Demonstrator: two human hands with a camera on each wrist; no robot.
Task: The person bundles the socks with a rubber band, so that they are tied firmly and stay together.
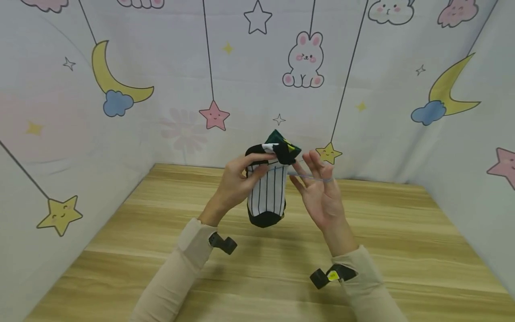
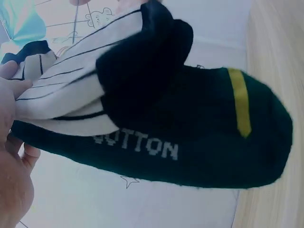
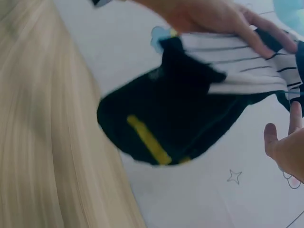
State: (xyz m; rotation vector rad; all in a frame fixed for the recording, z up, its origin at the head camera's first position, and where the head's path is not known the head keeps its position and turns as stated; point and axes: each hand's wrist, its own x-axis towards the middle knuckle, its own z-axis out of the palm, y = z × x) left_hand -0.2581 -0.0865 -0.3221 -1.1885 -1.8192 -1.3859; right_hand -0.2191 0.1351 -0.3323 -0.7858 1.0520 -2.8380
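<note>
A pair or bundle of socks hangs upright above the table in the head view. White knit with thin black stripes (image 1: 266, 192) faces me, with black toe and heel parts. Behind it lies a dark green sock (image 2: 209, 128) with a yellow bar and the letters "OTTON" showing. My left hand (image 1: 240, 181) grips the bundle near its upper end, thumb in front. A thin bluish elastic band (image 1: 307, 176) runs from the socks to the fingers of my right hand (image 1: 323, 194), stretched across them. Those fingers are spread and fairly straight, fingertips close to the bundle's right side.
The wood-grain table (image 1: 386, 232) spreads beneath both hands. A white cloth backdrop (image 1: 177, 58) with cartoon moons, stars and a rabbit rises behind it and along both sides. Small black cameras are strapped to both sleeve cuffs.
</note>
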